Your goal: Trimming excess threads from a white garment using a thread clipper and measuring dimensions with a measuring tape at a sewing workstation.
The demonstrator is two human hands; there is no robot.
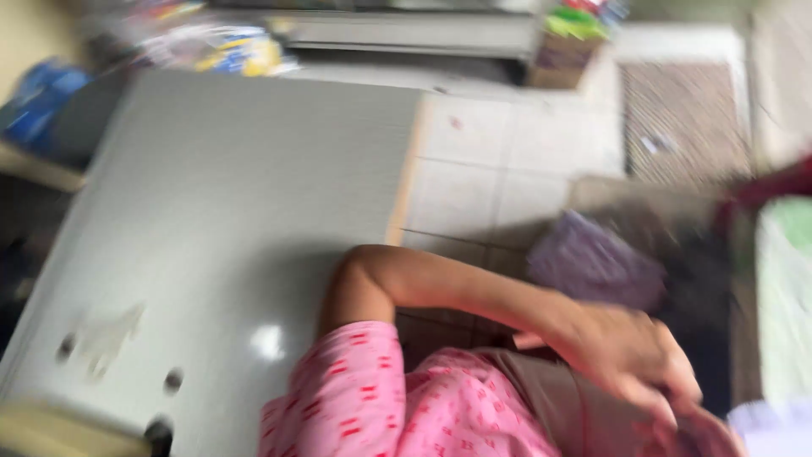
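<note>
The whole view is blurred by motion. One arm in a pink patterned short sleeve (pixel 364 398) rises from the bottom edge, bends at the elbow and reaches right. I take it for my left arm. My left hand (pixel 630 355) hangs low on the right, fingers curled down toward something pinkish-red (pixel 702 427) at the bottom edge. The blur hides whether the hand grips it. A brown cloth (pixel 550 398) lies under the forearm. My right hand is out of sight.
A large pale grey panel (pixel 211 211) with small holes fills the left side. Beyond it lie a white tiled floor (pixel 499 169) and a brown mat (pixel 685 118). A purple bundle (pixel 592 262), a dark container (pixel 694 279) and a green-white object (pixel 787 288) sit at right. A cardboard box (pixel 562 59) stands at the top.
</note>
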